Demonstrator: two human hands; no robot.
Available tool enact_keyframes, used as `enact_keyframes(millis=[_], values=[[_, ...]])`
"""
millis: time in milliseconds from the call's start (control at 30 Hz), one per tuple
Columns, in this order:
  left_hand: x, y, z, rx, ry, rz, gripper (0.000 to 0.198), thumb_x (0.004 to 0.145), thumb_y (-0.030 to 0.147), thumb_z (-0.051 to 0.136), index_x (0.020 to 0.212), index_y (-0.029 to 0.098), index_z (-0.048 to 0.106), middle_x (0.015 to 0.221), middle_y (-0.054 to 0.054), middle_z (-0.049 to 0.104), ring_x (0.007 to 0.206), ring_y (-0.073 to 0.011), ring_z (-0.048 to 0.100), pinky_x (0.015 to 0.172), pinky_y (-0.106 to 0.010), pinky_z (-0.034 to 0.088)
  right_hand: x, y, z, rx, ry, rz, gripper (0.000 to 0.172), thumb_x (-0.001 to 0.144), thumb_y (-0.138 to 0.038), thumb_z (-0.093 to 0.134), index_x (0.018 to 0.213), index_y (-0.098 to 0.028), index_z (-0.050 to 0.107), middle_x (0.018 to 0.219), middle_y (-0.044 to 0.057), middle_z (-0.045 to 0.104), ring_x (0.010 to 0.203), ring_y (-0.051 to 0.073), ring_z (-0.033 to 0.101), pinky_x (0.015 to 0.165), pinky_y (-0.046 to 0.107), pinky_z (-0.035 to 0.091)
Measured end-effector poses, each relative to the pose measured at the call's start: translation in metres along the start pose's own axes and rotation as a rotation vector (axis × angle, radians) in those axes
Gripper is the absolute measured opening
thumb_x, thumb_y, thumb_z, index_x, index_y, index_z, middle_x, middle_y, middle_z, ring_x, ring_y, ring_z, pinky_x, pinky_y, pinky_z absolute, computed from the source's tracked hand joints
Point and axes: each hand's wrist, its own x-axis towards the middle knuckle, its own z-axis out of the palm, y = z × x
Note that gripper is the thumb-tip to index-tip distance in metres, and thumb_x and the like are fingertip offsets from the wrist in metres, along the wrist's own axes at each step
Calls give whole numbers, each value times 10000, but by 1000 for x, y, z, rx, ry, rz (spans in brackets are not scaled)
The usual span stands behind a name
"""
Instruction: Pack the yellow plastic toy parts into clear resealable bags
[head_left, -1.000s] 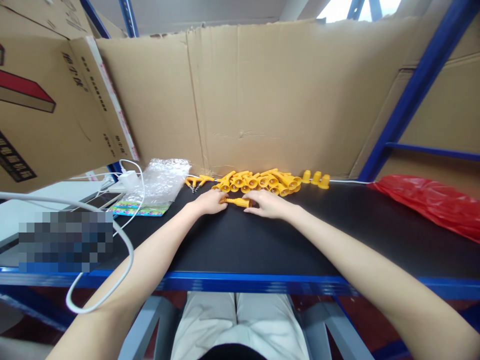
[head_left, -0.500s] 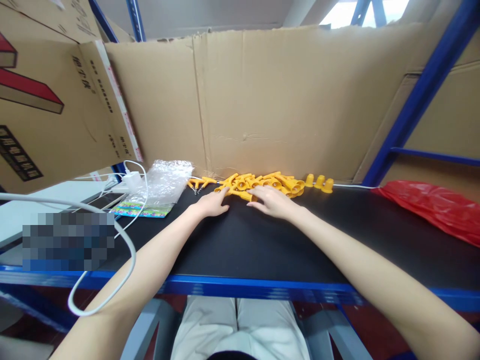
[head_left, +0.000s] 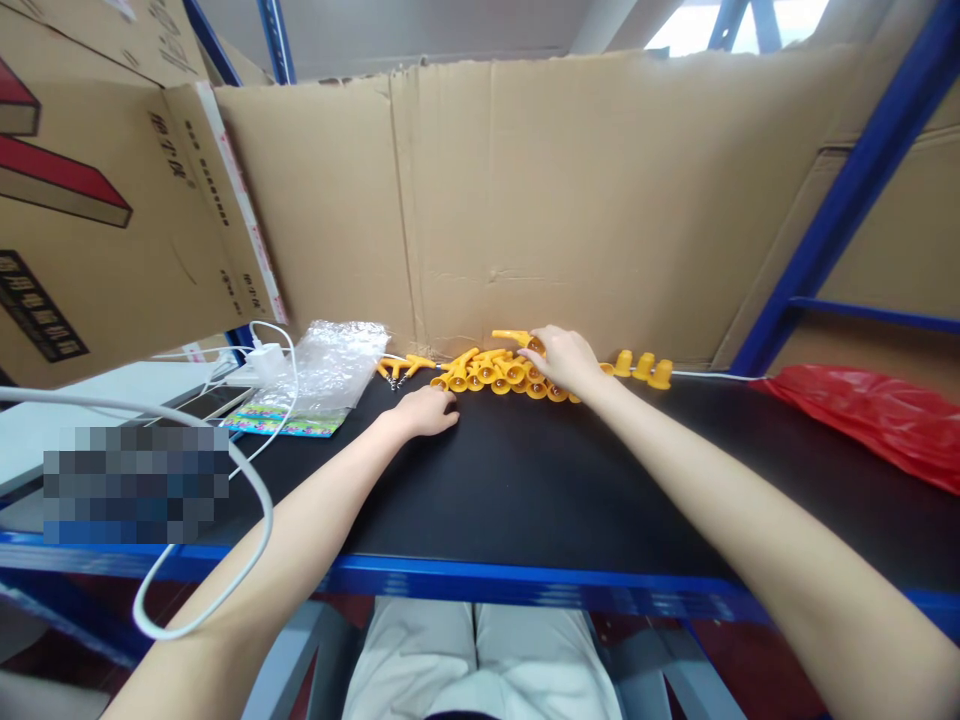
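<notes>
Over the black tabletop (head_left: 525,490), right fingers (head_left: 546,335) grasp a yellow piece (head_left: 510,336) jutting leftward; left fingers (head_left: 450,416) are loose.

We see smooth, lightly glossy plastic in the heaped yellow bell-ended pieces (head_left: 487,373) and the yellow cup-shaped caps (head_left: 643,367), and what looks like shiny metal in the thin silvery spirals (head_left: 397,382). The black flat surface (head_left: 510,500) looks smooth and mostly matt to us, its blue painted-metal edge (head_left: 487,580) glossy. We find matt brown cardboard (head_left: 562,200), rough along its torn top, and wrinkled, shiny red plastic film (head_left: 862,415).
</notes>
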Motion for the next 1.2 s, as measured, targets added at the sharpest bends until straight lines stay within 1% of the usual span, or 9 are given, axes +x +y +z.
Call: enact_keyframes(millis=[167, 300, 467, 567, 700, 833, 900, 1067, 1200], values=[[1, -1, 1, 3, 2, -11, 406, 824, 415, 409, 1101, 194, 606, 1103, -96, 624, 1029, -238, 577, 844, -319, 463, 4, -1, 19, -74, -97, 95, 361, 898, -406, 409, 1014, -134, 617, 991, 143, 646, 920, 266, 588, 766, 358, 376], [0, -3, 0, -35, 27, 3, 366, 808, 397, 434, 1052, 203, 625, 1065, -73, 647, 992, -223, 593, 828, -298, 464, 5, -1, 29, -22, -100, 151, 410, 915, -408, 364, 1152, -145, 570, 1089, 147, 631, 1004, 284, 568, 828, 403, 376], [4, -14, 1, -57, 112, -98, 296, 801, 329, 420, 938, 206, 652, 989, -59, 664, 932, -224, 610, 783, -310, 477, 0, 5, 27, 75, -185, 71, 611, 893, -459, 370, 1411, -143, 307, 1271, 169, 530, 1130, 323, 503, 900, 494, 366], [9, -30, 7, -60, 183, -197, 306, 796, 332, 435, 982, 196, 637, 1080, -77, 624, 996, -233, 585, 832, -315, 466, -6, 14, 22, 139, -208, 21, 657, 888, -462, 365, 1449, -157, 211, 1344, 159, 466, 1201, 322, 450, 938, 521, 354], [15, -54, 20, -66, 252, -357, 301, 796, 344, 455, 967, 154, 614, 1116, -114, 572, 1012, -234, 571, 893, -315, 447, -15, 28, 17, 218, -154, -13, 586, 884, -380, 387, 1420, -162, 292, 1376, 133, 437, 1234, 292, 433, 976, 485, 363], [19, -65, 27, -82, 324, -384, 246, 825, 269, 417, 938, 174, 613, 1083, -104, 577, 1014, -210, 566, 905, -296, 438, -26, 40, 22, 310, -64, -56, 508, 869, -302, 417, 1357, -167, 405, 1329, 120, 494, 1200, 264, 479, 989, 455, 381], [21, -64, 27, -97, 325, -380, 235, 824, 259, 426, 947, 181, 610, 1090, -96, 588, 1025, -208, 563, 900, -295, 439, -30, 42, 27, 342, -49, -91, 503, 859, -268, 429, 1354, -178, 410, 1315, 114, 510, 1193, 252, 489, 990, 449, 388], [19, -50, 22, -179, 268, -282, 245, 803, 248, 453, 989, 194, 602, 1039, -60, 648, 965, -204, 598, 848, -294, 460, -36, 32, 31, 301, -105, -163, 527, 848, -238, 447, 1366, -163, 391, 1324, 113, 502, 1208, 263, 473, 999, 464, 372], [17, -42, 19, -186, 252, -179, 273, 776, 226, 462, 1005, 177, 603, 1084, -67, 641, 994, -211, 589, 867, -302, 454, -39, 22, 28, 256, -133, -150, 561, 828, -247, 483, 1371, -153, 380, 1351, 122, 472, 1223, 293, 448, 987, 501, 366]])
